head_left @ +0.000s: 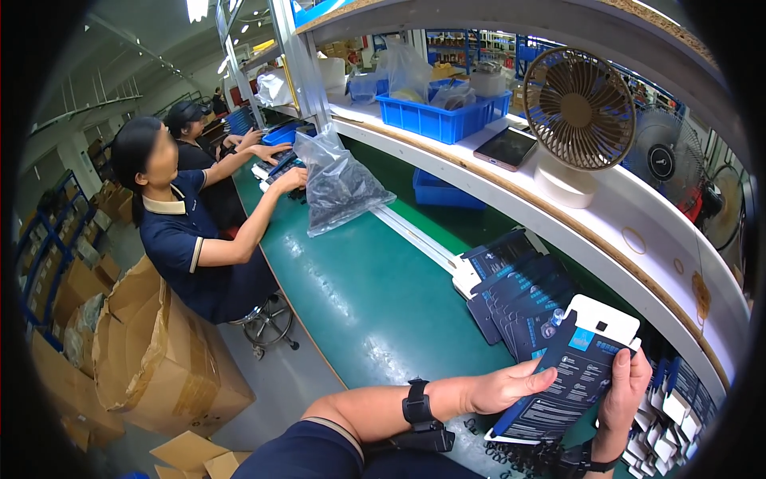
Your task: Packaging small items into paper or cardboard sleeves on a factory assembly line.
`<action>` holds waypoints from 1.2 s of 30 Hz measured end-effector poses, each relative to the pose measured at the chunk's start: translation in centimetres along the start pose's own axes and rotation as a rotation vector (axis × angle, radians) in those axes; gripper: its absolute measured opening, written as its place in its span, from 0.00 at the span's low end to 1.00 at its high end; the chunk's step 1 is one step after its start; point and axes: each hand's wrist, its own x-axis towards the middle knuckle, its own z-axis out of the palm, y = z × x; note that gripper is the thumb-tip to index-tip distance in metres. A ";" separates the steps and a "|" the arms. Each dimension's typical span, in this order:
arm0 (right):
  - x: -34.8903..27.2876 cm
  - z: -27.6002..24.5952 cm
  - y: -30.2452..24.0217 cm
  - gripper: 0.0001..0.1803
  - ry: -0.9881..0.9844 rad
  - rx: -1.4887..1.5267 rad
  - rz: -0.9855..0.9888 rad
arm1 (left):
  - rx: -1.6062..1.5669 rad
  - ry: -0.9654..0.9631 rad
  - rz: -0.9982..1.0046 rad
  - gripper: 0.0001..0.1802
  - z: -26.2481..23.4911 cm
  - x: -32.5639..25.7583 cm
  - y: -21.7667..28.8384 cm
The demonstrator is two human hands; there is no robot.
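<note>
A dark blue flat packaging box (565,375) with a white top flap standing open is held tilted in front of me. My left hand (507,389) grips its left side, thumb across the printed front and the other fingers hidden behind. On the right edge, my right hand (626,391) is closed round the box, its thumb pointing up near the top corner. Just beyond it, several similar dark boxes (519,295) lie overlapping on the green table (375,319). Beneath the held box is a heap of small black parts (519,459), partly hidden.
More dark boxes with white flaps (670,415) pile up at the right. A shelf runs above the table, bearing a fan (580,112), a phone (506,148) and a blue bin (443,116). A clear bag of black parts (339,188) lies near a co-worker (187,199); cartons (167,351) stand left.
</note>
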 end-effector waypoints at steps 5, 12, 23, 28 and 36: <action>-0.4 0.3 -0.1 0.21 0.048 -0.107 -0.092 | 0.370 0.177 0.170 0.23 0.0 0.7 -0.6; 0.1 0.8 -0.5 0.24 0.063 -0.087 -0.118 | 0.778 0.398 0.491 0.30 0.8 1.2 -0.7; 0.2 0.5 -0.2 0.27 -0.068 -0.153 -0.092 | 0.464 0.339 0.392 0.17 0.1 0.4 0.5; 0.2 2.1 -0.6 0.33 0.020 0.087 -0.094 | 0.436 0.406 0.504 0.13 -0.1 0.9 1.3; -0.1 2.0 -1.3 0.27 -0.058 0.067 -0.072 | 0.377 0.379 0.493 0.16 -0.1 0.6 2.2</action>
